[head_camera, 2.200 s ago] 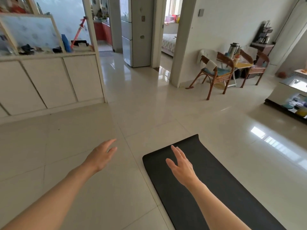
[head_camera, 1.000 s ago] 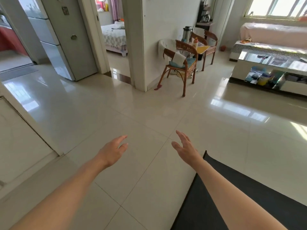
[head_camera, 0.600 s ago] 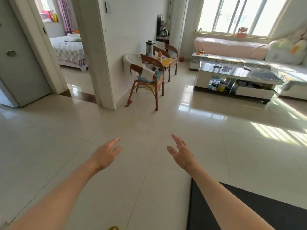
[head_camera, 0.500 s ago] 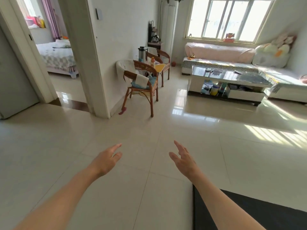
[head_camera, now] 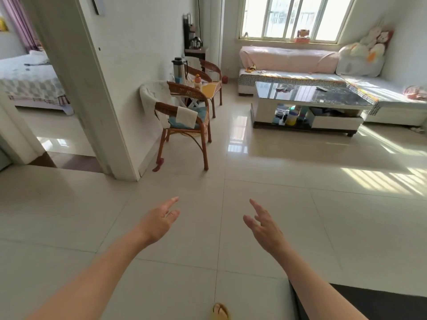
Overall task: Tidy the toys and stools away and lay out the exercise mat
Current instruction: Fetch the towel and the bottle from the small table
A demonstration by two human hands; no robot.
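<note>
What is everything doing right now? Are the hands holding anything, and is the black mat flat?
left hand: open, empty, above the floor
right hand: open, empty
exercise mat: flat on the floor, only a corner in view
nearest wicker chair: upright, white cloth draped over its arm
thermos: upright

Your left hand [head_camera: 159, 221] and right hand [head_camera: 264, 227] hung empty, fingers relaxed, over bare tiles; the black exercise mat [head_camera: 381, 304] lay behind your right fingers.
</note>
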